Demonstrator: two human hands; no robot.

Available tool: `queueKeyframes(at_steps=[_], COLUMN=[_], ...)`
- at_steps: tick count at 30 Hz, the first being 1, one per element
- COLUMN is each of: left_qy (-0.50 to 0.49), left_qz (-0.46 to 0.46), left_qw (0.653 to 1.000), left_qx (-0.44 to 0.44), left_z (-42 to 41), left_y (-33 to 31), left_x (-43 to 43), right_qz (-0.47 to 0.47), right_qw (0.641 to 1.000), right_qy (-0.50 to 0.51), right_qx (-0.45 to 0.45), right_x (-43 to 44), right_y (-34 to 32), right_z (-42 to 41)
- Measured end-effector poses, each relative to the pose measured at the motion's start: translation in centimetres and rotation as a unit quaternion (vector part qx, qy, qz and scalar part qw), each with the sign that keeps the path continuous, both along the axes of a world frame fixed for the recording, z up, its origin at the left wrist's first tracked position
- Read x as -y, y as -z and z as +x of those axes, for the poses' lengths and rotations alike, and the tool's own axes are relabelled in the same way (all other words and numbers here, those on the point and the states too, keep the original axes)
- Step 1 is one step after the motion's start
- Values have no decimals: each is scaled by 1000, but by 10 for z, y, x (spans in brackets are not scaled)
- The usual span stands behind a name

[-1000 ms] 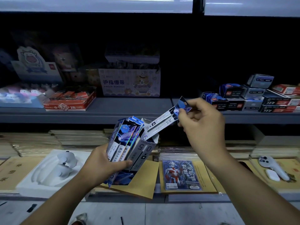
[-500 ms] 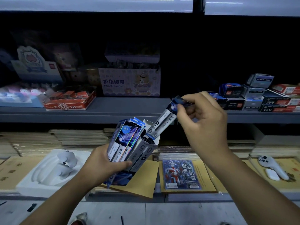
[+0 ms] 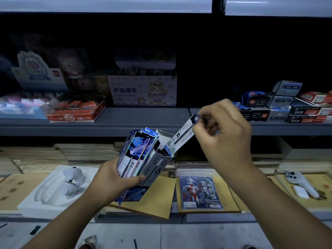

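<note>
My left hand (image 3: 113, 178) grips an open blue and white pen display box (image 3: 143, 159) upright in front of the shelves, thumb across its front. Several slim pen packs stand inside it. My right hand (image 3: 222, 133) pinches the top end of one slim white and blue pen pack (image 3: 179, 139). That pack slants down to the left, and its lower end sits inside the box's open top, at the right side.
A grey shelf (image 3: 143, 121) behind carries a finger bandage box (image 3: 143, 90), a red 2B carton (image 3: 75, 112) and stacked small boxes (image 3: 280, 105). Below lie paper stacks, a white tray (image 3: 53, 187), a brown envelope (image 3: 154, 198) and a card pack (image 3: 199, 191).
My right hand has come lower and turned the slim pack steeper, pushing its lower end down into the box. My left hand and the box have stayed where they were.
</note>
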State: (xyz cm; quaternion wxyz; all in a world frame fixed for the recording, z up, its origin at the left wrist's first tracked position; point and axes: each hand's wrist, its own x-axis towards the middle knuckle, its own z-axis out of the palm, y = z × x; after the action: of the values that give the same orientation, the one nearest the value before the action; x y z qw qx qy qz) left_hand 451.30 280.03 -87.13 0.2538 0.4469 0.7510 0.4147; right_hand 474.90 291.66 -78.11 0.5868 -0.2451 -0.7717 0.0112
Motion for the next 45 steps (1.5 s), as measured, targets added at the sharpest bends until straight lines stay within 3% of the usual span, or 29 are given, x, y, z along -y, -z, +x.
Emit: queueKeyframes(at_steps=[3, 7, 10, 13, 16, 20, 30, 45], left_qy=[-5, -10, -16, -16, 1, 14, 7, -19], left_qz=[5, 9, 17, 27, 17, 18, 23, 16], left_qw=[1000, 1000, 1000, 1000, 1000, 1000, 999, 999], left_qx=[-1, -4, -2, -1, -10, -9, -24, -23], left_z=[1, 3, 6, 7, 9, 12, 12, 8], left_y=[-1, -4, -7, -9, -8, -8, -7, -6], left_x=[0, 1, 1, 2, 1, 2, 2, 0], right_qz=[-7, -85, -187, -300, -277, -228, -287, -388], right_qw=[1000, 996, 981, 946, 949, 970, 934, 906], right_qy=[-18, -37, -53, -89, -98, -53, -48, -64], right_qx=[18, 18, 22, 81, 114, 71, 208, 158], right_x=[2, 3, -1, 3, 10, 6, 9, 5], right_y=[5, 12, 16, 20, 25, 26, 37, 38], right_z=[-4, -9, -10, -11, -15, -16, -19, -21])
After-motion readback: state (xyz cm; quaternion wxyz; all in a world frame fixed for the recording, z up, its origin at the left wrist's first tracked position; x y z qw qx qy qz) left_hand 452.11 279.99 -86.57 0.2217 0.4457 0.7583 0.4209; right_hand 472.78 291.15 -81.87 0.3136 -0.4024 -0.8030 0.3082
